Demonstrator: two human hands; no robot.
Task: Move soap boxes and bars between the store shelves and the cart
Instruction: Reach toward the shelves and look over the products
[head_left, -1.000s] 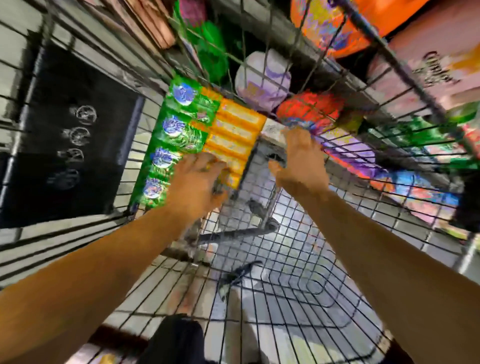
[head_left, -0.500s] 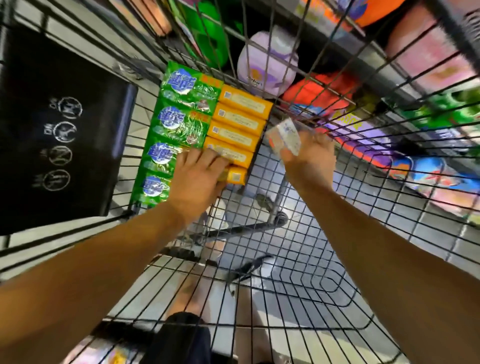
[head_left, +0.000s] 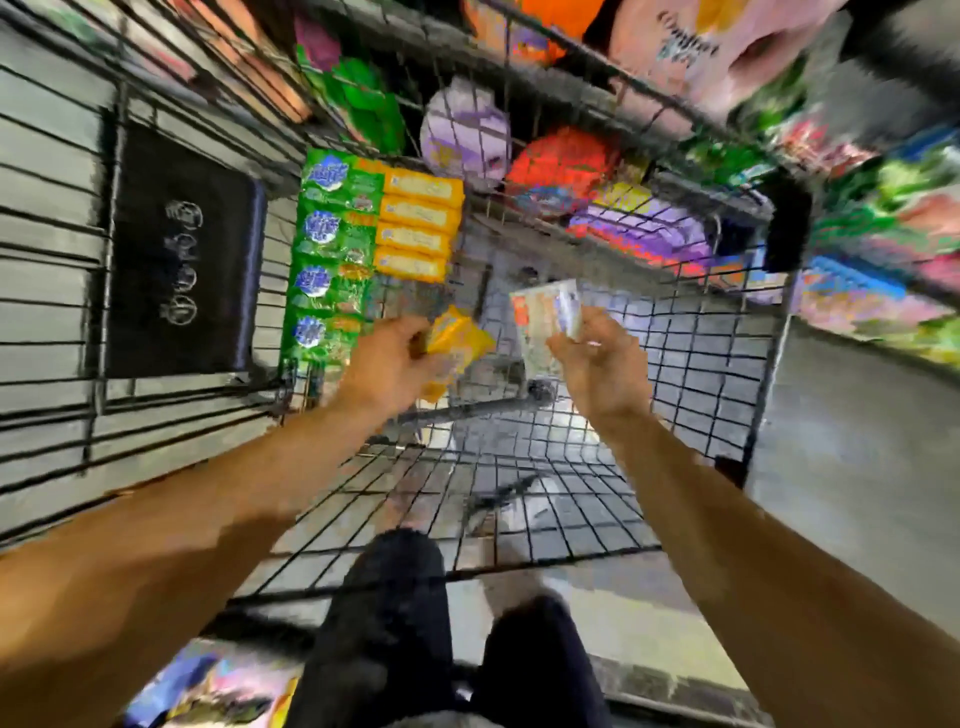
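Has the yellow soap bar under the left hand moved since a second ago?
Yes. The left hand has lifted the yellow soap bar off the near end of the yellow row, which has stayed put in the cart.

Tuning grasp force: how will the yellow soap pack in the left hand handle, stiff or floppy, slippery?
The yellow soap pack looks blocky, so probably stiff. Its wrapper looks glossy, so perhaps slick. The left hand lifts it in a one-handed grip, so it is likely manageable in weight.

Left hand (head_left: 387, 364) gripping yellow soap bar (head_left: 457, 345), right hand (head_left: 602, 358) holding white box (head_left: 545, 317), above wire cart (head_left: 701, 364)
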